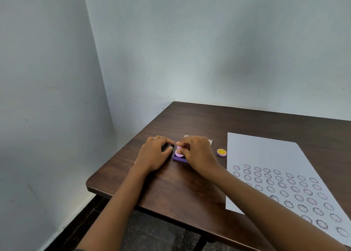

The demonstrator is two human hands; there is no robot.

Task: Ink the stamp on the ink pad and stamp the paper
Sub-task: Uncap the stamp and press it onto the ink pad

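Observation:
A small pink stamp (178,152) stands on the purple ink pad (179,159) near the table's left side. My right hand (197,154) grips the stamp from the right and covers most of the pad. Just left of the pad, my left hand (154,154) rests on the table with fingers curled, its thumb and fingertips touching the pad's left edge. The white paper (266,155) lies to the right, its lower half covered with several rows of round smiley prints. My right forearm crosses its near corner.
A small round yellow-topped stamp cap (221,152) sits between the pad and the paper. The pad's lid (209,141) peeks out behind my right hand. The dark wooden table (190,193) stands in a corner; walls lie to the left and behind.

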